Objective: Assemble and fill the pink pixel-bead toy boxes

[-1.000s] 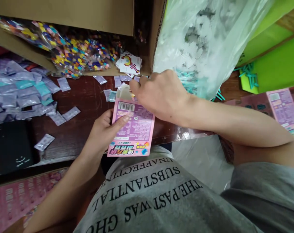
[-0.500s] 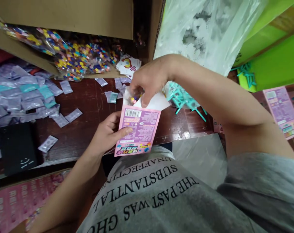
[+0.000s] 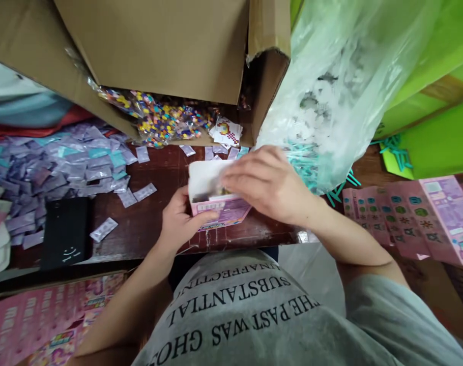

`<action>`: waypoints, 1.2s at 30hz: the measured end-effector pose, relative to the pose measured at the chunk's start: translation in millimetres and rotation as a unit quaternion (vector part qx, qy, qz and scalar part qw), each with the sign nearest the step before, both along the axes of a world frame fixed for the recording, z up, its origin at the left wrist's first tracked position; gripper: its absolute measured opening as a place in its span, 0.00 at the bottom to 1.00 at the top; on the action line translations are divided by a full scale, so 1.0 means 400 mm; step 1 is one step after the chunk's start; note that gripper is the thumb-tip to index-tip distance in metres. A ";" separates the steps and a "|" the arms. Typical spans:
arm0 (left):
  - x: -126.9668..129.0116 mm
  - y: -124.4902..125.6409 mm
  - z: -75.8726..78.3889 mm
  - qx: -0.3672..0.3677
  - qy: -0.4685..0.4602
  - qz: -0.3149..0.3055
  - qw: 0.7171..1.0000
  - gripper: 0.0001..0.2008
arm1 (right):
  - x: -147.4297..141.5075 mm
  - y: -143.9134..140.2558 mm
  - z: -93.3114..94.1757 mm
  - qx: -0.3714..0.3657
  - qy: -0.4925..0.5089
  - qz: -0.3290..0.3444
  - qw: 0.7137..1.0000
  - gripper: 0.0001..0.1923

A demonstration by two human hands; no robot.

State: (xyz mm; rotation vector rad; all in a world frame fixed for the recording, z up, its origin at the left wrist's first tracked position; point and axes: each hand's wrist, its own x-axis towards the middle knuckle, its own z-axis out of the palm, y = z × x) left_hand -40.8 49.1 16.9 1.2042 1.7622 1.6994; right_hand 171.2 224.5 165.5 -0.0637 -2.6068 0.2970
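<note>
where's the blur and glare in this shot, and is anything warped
Head view: the right hand is motion-smeared over the pink box; the left hand is sharper; the clear plastic bag shows soft sheen; the cardboard box edges splay outward, lens-stretched.

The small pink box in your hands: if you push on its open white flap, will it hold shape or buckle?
The pink box looks like thin printed card, so probably light and easily dented. Its white flap stands open under the right hand, so likely bends at the crease. The left hand pinches it easily, suggesting little weight.

box contents (image 3: 212,192) hidden, right fingertips (image 3: 231,178) blurred
</note>
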 end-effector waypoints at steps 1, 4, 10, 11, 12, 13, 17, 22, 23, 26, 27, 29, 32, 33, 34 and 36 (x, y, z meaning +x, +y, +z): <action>0.004 0.003 0.008 -0.001 0.020 -0.003 1.000 0.35 | 0.004 -0.013 -0.015 0.000 0.005 0.019 1.000 0.14; 0.012 0.002 0.020 0.021 0.059 0.014 0.998 0.33 | 0.013 -0.033 -0.035 -0.022 0.060 -0.006 0.998 0.19; 0.017 -0.022 0.019 0.020 0.122 0.038 0.992 0.32 | 0.020 -0.073 -0.093 0.011 0.085 -0.051 0.995 0.20; 0.018 -0.023 0.023 0.014 0.127 0.041 0.991 0.32 | 0.022 -0.076 -0.104 0.013 0.092 -0.064 0.994 0.21; 0.019 -0.023 0.029 0.013 0.127 0.047 0.991 0.31 | 0.025 -0.076 -0.112 0.007 0.106 -0.088 0.990 0.22; 0.020 -0.021 0.035 0.021 0.125 0.061 0.990 0.30 | 0.028 -0.073 -0.121 -0.009 0.123 -0.115 0.986 0.24; 0.027 -0.015 0.040 0.080 0.118 0.116 0.983 0.38 | 0.039 -0.062 -0.181 -0.199 0.130 -0.144 0.961 0.41; 0.035 -0.046 -0.016 0.048 0.089 -0.031 0.994 0.26 | 0.074 -0.089 -0.293 -0.406 0.067 -0.069 0.909 0.30; 0.034 -0.056 -0.028 0.024 0.083 -0.068 0.994 0.20 | 0.085 -0.094 -0.309 -0.423 0.041 -0.052 0.904 0.23; 0.029 -0.078 -0.050 -0.059 0.033 -0.135 0.989 0.14 | 0.115 -0.107 -0.338 -0.452 -0.006 -0.030 0.891 0.13; 0.027 -0.082 -0.053 -0.079 0.015 -0.140 0.987 0.14 | 0.122 -0.110 -0.345 -0.452 -0.003 -0.038 0.891 0.14; 0.025 -0.084 -0.056 -0.092 -0.006 -0.131 0.987 0.15 | 0.131 -0.114 -0.359 -0.433 0.012 -0.061 0.899 0.18; 0.022 -0.090 -0.059 -0.086 -0.008 -0.114 0.990 0.14 | 0.128 -0.097 -0.381 -0.406 0.036 -0.106 0.907 0.30; 0.020 -0.094 -0.059 -0.078 -0.007 -0.108 0.991 0.16 | 0.119 -0.083 -0.388 -0.410 0.050 -0.132 0.901 0.34; 0.017 -0.099 -0.058 -0.067 -0.005 -0.104 0.992 0.18 | 0.103 -0.063 -0.394 -0.414 0.063 -0.164 0.893 0.35; 0.006 -0.111 -0.049 -0.051 -0.004 -0.113 0.992 0.24 | 0.045 -0.012 -0.404 -0.408 0.059 -0.215 0.885 0.31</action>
